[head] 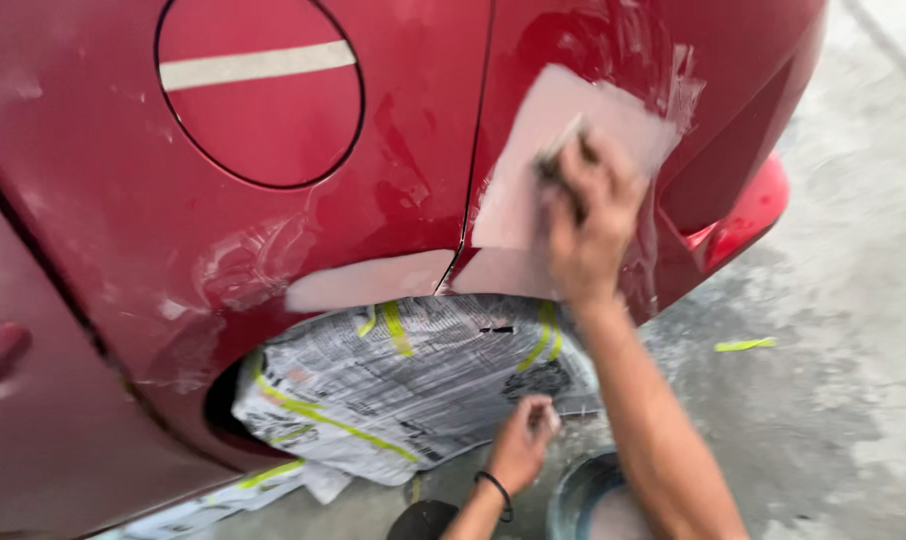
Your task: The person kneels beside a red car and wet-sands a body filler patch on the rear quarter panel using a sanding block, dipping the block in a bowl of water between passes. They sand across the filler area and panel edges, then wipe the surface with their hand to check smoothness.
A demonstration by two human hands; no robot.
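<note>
- Soft daylight, bright at 3 o'clock on the concrete floor (853, 300).
- Dull glare streaks on red car panel (103, 200), approx 12 o'clock.
- Right hand (588, 225) motion-blurred; whole frame slightly soft.
- Wheel arch shadowed, 7 o'clock.

The sanding block (558, 160) is a small dark pad, blurred, pressed flat against a pale pinkish filler patch (533, 190) on the red car body panel (393, 190), with most of it hidden under the fingers that grip it. The patch is matte and roughly four-sided, sits just right of the vertical panel seam above the wheel arch, and has whitish smears around its upper right edge. A second, narrower pale strip (368, 280) runs along the arch lip left of the seam.
</note>
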